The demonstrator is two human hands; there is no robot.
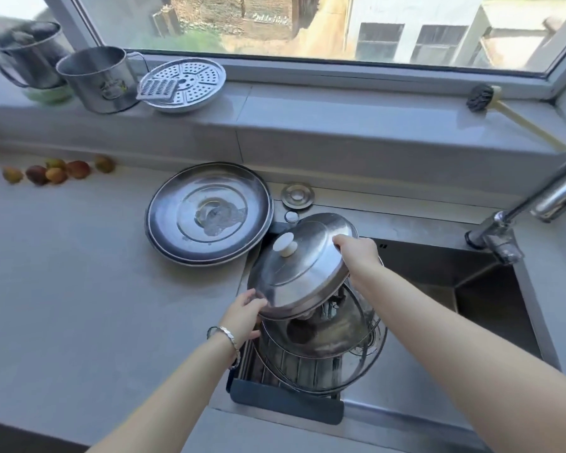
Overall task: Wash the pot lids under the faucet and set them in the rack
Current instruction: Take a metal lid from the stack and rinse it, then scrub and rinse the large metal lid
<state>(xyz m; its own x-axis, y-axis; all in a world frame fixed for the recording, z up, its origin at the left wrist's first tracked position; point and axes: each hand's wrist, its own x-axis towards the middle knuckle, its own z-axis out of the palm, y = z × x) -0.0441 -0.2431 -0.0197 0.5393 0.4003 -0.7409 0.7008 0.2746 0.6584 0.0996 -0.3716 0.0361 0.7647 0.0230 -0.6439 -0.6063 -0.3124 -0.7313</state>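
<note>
A steel pot lid (307, 266) with a white knob is tilted above the rack (285, 403) at the sink's left end. My left hand (244, 313) grips its lower left rim. My right hand (356, 253) grips its upper right rim. Under it, other lids (334, 341) lean in the rack, one of them glass. A large flat steel lid (209, 212) lies upside down on the counter, left of the sink. The faucet (536, 207) reaches in from the right, and no water shows.
The sink basin (471, 289) opens to the right of the rack. Two steel pots (102, 80), a steamer plate (183, 83) and a brush (481, 98) sit on the window ledge. Several small fruits (56, 171) lie on the counter at the left.
</note>
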